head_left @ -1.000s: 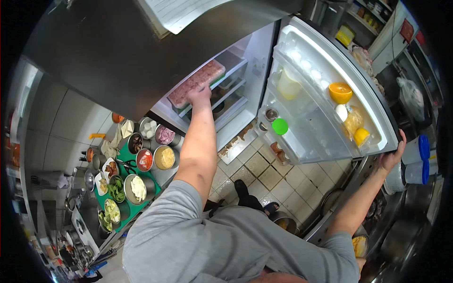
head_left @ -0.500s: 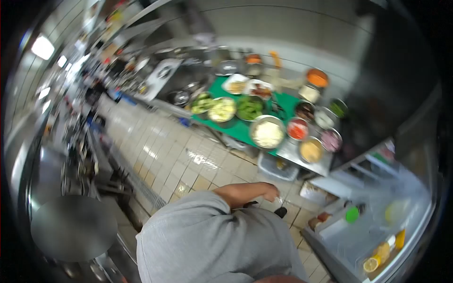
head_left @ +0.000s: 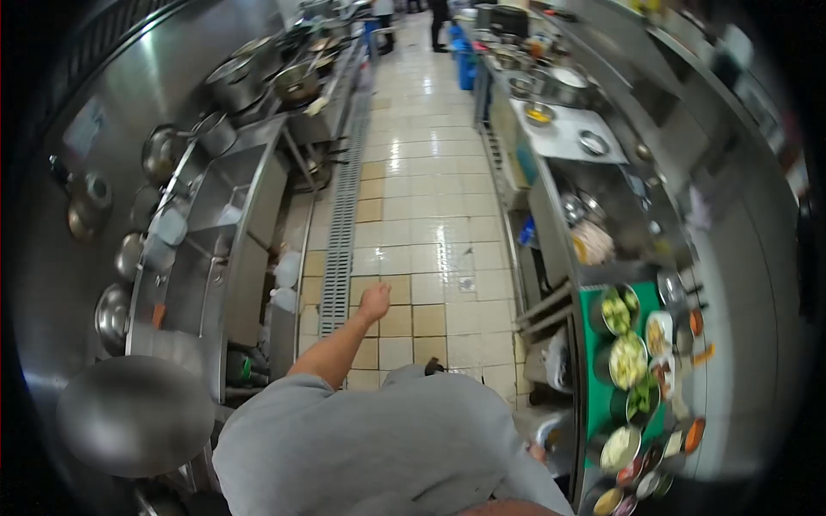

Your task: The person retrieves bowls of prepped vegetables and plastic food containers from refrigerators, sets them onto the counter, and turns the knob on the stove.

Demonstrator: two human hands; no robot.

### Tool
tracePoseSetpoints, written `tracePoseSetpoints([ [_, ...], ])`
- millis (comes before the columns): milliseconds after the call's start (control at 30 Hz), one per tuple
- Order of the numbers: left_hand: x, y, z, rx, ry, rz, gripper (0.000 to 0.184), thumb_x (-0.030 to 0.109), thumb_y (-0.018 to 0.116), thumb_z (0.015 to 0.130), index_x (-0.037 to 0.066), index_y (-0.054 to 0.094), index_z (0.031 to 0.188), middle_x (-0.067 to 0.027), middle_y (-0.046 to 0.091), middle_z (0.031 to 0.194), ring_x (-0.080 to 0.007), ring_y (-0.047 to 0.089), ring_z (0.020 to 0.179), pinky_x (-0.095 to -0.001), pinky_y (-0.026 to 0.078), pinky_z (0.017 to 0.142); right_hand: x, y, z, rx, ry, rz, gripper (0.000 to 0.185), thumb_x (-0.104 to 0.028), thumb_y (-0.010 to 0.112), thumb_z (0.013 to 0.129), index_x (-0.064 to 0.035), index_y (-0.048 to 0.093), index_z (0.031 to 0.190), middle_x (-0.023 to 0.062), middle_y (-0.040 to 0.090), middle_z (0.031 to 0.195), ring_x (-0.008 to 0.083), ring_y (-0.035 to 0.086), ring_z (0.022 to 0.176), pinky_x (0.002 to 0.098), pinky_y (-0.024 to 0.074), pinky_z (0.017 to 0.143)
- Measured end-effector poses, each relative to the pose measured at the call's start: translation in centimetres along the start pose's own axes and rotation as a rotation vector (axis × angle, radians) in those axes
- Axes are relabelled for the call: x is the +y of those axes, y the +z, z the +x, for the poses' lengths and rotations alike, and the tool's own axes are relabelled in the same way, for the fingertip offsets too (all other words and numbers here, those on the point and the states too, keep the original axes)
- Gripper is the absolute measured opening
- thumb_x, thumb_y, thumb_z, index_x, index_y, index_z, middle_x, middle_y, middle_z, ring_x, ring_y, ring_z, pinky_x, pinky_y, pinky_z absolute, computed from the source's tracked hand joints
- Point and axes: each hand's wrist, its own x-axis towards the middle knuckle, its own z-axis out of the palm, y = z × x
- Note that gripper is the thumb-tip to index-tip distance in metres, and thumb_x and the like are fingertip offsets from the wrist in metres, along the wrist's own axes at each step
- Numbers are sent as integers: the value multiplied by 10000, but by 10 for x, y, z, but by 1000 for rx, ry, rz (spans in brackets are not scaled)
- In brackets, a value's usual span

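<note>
My left hand (head_left: 375, 301) is held out ahead of me above the tiled floor (head_left: 413, 258), left of the middle. Its fingers are curled in, and nothing shows in them. Only a small piece of my right hand (head_left: 537, 451) appears past the right side of my grey shirt; its fingers are hidden. The nearest thing to it is the counter on the right, where a green mat (head_left: 594, 378) carries several metal bowls. These hold cut green vegetables (head_left: 616, 310), pale chopped vegetables (head_left: 628, 361), leafy greens (head_left: 642, 399) and a white shredded food (head_left: 619, 449).
A floor drain grate (head_left: 342, 215) runs along the aisle's left side. Steel sinks (head_left: 225, 191) and pots (head_left: 237, 84) line the left; another sink (head_left: 624, 211) and a white board (head_left: 568, 129) are on the right. Blue bins (head_left: 465, 64) and people (head_left: 439, 21) are farther down.
My view has swung left, from the bowls and the open cold drawer to straight down the aisle. The bowls now sit at the right edge, and the drawer is out of view.
</note>
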Motion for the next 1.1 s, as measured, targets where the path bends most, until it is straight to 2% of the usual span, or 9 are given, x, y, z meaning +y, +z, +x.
tracePoseSetpoints([
  [67,46,-80,14,-189,-379,-230,415,371,588,924,-28,662,836,-195,669,732,-309,674,742,-437,513,702,-126,12,-15,-64,-56,-204,556,-506,576,957,-84,590,1319,116,689,1115,242,660,843,387,522,710],
  [367,-76,-123,175,-410,-454,-103,377,394,667,870,21,708,910,-175,713,861,-279,678,786,-403,524,700,-649,86,-132,-45,-1205,-648,270,11,489,860,-30,753,905,37,687,771,157,622,720,280,476,651],
  [533,-165,-154,137,-248,-1008,69,394,361,644,873,1,708,1019,-221,711,970,-374,676,999,-458,529,857,-848,178,-231,-276,-1354,-616,378,-134,653,922,5,611,1271,34,646,927,121,594,827,277,509,752],
  [600,-285,-106,81,3,-1169,-55,305,329,643,895,25,633,879,-111,636,810,-222,650,749,-430,531,587,-922,225,-225,-345,-1381,-720,401,-117,642,928,3,587,1307,73,665,1019,145,625,895,294,521,820],
  [667,-184,-149,112,382,-1332,-601,277,301,598,932,31,621,875,-89,595,738,-225,631,706,-419,512,546,-1001,289,-263,-596,-1484,-735,420,-145,605,947,15,558,1332,133,684,1115,206,669,966,337,531,874],
  [767,-238,-120,125,168,-1511,-591,227,226,555,961,34,652,885,-127,624,739,-247,623,625,-435,496,514,-1143,396,-239,-1480,-1020,-227,387,-164,552,959,16,575,1301,182,678,1183,291,685,1025,397,535,909],
  [867,-274,-45,160,-241,-1274,-162,194,196,577,938,52,692,878,-154,665,789,-281,642,645,-465,512,556,-1276,534,-91,155,-1634,-965,349,-164,579,917,-12,627,1228,221,670,1168,327,685,1023,392,545,859],
  [933,-287,-46,210,-638,-598,457,164,196,614,887,71,719,874,-140,711,897,-310,689,823,-473,545,647,-1288,575,-100,460,-2255,-726,281,-146,641,833,-59,674,1099,221,680,1057,341,681,968,398,545,823],
  [1100,-329,-105,453,-564,-538,607,281,288,585,889,79,735,1002,-138,724,957,-329,694,961,-471,558,764,-1305,601,-71,53,-1907,-800,264,-182,683,830,-74,685,1070,161,722,983,306,702,884,400,561,755],
])
